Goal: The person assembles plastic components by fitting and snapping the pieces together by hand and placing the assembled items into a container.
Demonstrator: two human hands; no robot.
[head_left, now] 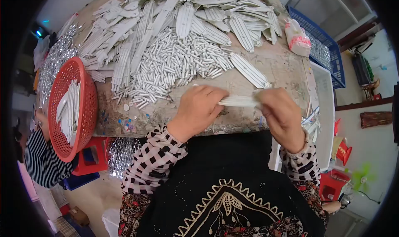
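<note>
My left hand (198,111) and my right hand (282,117) are closed on opposite ends of a white ribbed strip (239,101), stretched level between them near the table's front edge. Motion blurs the strip and my right fingers. Just beyond my right hand lies a similar white ribbed piece with a rounded end (250,70). Past my left hand spreads a heap of short white-and-silver tubes (178,60). Behind it, many flat white ribbed pieces (185,20) are piled across the table.
A red plastic basket (90,108) holding white strips stands at the table's left corner. To the right are a white bin (326,100), a blue crate (338,66) and a tissue pack (297,37). At far left, another person's striped sleeve (41,158) shows.
</note>
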